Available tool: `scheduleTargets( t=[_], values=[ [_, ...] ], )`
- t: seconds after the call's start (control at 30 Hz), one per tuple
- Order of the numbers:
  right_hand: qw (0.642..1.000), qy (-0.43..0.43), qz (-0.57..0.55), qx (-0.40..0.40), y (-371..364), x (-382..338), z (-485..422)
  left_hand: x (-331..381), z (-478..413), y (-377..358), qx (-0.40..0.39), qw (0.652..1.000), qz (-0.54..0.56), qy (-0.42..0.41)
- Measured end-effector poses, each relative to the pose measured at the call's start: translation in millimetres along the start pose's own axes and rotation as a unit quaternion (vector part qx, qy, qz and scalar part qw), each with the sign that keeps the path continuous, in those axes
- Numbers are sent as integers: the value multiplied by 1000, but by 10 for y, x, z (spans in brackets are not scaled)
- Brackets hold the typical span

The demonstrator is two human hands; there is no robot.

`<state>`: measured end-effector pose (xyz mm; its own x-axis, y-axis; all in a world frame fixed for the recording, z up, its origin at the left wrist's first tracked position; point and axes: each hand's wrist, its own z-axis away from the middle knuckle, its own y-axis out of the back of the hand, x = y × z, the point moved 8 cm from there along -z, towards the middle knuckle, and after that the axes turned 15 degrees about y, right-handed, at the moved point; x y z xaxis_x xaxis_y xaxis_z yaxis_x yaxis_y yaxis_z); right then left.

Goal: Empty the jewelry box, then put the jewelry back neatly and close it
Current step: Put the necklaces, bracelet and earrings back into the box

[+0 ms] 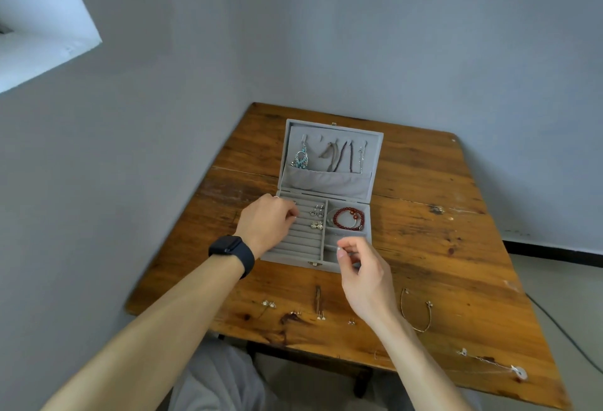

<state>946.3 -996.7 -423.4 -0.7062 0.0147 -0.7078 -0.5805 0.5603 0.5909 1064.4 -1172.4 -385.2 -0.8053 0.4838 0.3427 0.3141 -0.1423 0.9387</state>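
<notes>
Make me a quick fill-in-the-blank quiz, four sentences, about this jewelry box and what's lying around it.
1. The lid of the grey jewelry box stands ____.
2. The red bead bracelet lies in the box's upper ____ compartment.
3. The black watch is worn on the ____ wrist.
4. The gold bangle lies outside the box, on the ____.

Missing words: open; right; left; table.

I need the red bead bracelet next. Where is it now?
In the head view, the red bead bracelet lies in the far right compartment of the open jewelry box, beside the ring rolls and beyond the right hand.
</notes>
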Motion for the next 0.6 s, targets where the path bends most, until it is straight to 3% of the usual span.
scheduleTargets(
  t=[0.37,0.6],
  values=[
    [1000,18,-13,-16,-23,-110,-270,11,-42,-107,-11,999,-21,-37],
    [976,127,148,-99,-326,-293,-798,-87,10,-138,14,1000,14,1]
  ],
)
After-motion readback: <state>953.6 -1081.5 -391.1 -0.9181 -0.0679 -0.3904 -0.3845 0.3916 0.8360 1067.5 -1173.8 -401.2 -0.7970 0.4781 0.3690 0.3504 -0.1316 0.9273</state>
